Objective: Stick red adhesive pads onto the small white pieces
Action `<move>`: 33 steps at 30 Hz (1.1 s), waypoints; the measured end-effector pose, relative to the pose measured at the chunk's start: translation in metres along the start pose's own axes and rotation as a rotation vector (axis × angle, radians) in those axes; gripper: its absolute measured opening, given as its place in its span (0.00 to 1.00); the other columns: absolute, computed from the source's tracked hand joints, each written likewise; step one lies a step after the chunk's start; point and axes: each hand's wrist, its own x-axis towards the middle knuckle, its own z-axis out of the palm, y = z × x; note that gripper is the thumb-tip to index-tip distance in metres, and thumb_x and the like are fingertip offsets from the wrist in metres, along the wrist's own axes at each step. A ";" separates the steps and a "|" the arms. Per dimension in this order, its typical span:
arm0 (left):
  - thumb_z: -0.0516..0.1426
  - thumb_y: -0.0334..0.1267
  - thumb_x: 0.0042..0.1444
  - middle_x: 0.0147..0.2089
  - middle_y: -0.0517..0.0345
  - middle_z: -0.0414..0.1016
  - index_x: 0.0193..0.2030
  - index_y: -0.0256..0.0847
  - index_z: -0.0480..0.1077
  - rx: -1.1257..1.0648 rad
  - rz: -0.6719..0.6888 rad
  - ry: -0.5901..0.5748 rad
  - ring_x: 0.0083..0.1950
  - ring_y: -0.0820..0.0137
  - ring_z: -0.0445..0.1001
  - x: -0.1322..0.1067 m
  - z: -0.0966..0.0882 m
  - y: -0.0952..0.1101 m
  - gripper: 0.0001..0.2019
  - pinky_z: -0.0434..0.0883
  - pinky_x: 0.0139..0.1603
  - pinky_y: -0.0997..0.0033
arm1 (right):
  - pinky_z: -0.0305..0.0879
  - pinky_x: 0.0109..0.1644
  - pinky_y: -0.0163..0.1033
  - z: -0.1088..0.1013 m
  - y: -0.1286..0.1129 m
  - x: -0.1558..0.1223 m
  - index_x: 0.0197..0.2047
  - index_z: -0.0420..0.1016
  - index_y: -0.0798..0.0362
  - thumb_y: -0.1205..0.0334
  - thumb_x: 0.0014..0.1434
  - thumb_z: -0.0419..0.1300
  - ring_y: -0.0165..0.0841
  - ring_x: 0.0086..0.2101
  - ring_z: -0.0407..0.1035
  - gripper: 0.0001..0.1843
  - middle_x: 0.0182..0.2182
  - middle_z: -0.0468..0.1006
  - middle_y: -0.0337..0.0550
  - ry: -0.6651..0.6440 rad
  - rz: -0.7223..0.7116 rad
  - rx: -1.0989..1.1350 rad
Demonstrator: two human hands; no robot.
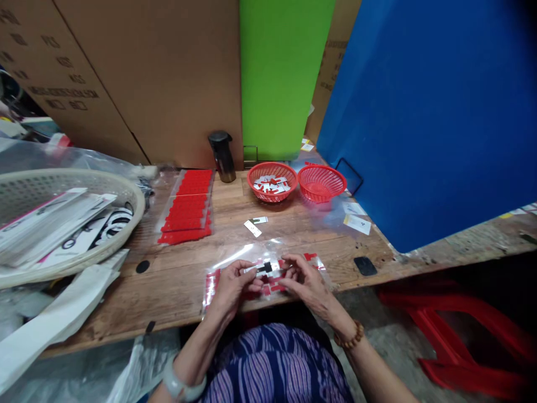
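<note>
My left hand [232, 284] and my right hand [305, 281] meet at the near edge of the wooden table [180, 280]. Together they pinch a small white strip with a black piece [264, 267] on it. Under the hands lies a clear plastic sheet [268, 254] carrying small red pieces [212, 280]. Two small white strips [255, 225] lie loose a little farther back on the table.
Red part strips in clear bags [188, 204] lie left of centre. Two red baskets [272, 180] [321, 182] stand at the back, one holding white pieces. A black cylinder [222, 155], a large cream basket [67, 224] of packets, a blue panel [428, 117] and a red stool [461, 341] surround the table.
</note>
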 end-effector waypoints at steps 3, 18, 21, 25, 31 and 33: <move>0.62 0.33 0.45 0.23 0.50 0.77 0.34 0.35 0.63 -0.021 0.025 0.053 0.23 0.69 0.77 0.009 -0.002 -0.005 0.12 0.74 0.26 0.75 | 0.61 0.37 0.36 -0.005 0.003 -0.003 0.36 0.69 0.52 0.65 0.57 0.54 0.31 0.32 0.65 0.04 0.31 0.71 0.39 0.081 -0.019 -0.159; 0.63 0.31 0.43 0.25 0.56 0.77 0.35 0.35 0.63 0.016 0.096 0.073 0.30 0.68 0.79 0.026 0.013 -0.019 0.13 0.73 0.32 0.77 | 0.61 0.42 0.40 0.015 0.013 -0.015 0.35 0.65 0.52 0.70 0.59 0.50 0.33 0.36 0.64 0.05 0.33 0.68 0.42 0.014 -0.087 -0.454; 0.63 0.32 0.43 0.25 0.56 0.77 0.35 0.35 0.63 0.019 0.094 0.067 0.31 0.68 0.79 0.026 0.012 -0.019 0.14 0.72 0.32 0.78 | 0.60 0.41 0.39 0.015 0.011 -0.014 0.31 0.63 0.52 0.71 0.58 0.50 0.33 0.33 0.62 0.06 0.31 0.66 0.41 0.017 -0.088 -0.493; 0.63 0.33 0.44 0.26 0.55 0.77 0.36 0.35 0.63 0.022 0.091 0.065 0.32 0.67 0.79 0.027 0.013 -0.019 0.14 0.72 0.32 0.77 | 0.60 0.39 0.40 0.016 0.006 -0.013 0.30 0.61 0.52 0.73 0.57 0.50 0.33 0.32 0.61 0.07 0.29 0.65 0.40 0.013 -0.079 -0.520; 0.62 0.33 0.45 0.27 0.54 0.77 0.36 0.35 0.63 0.028 0.092 0.065 0.32 0.67 0.79 0.029 0.012 -0.020 0.13 0.72 0.33 0.78 | 0.62 0.46 0.43 0.025 0.017 -0.024 0.42 0.65 0.52 0.70 0.60 0.49 0.35 0.40 0.63 0.09 0.37 0.67 0.45 0.135 -0.121 -0.450; 0.62 0.33 0.45 0.27 0.54 0.77 0.36 0.35 0.63 0.035 0.094 0.065 0.33 0.67 0.79 0.029 0.012 -0.021 0.13 0.72 0.33 0.78 | 0.62 0.46 0.43 0.028 0.022 -0.027 0.43 0.66 0.51 0.70 0.60 0.48 0.36 0.41 0.63 0.11 0.39 0.67 0.46 0.170 -0.149 -0.432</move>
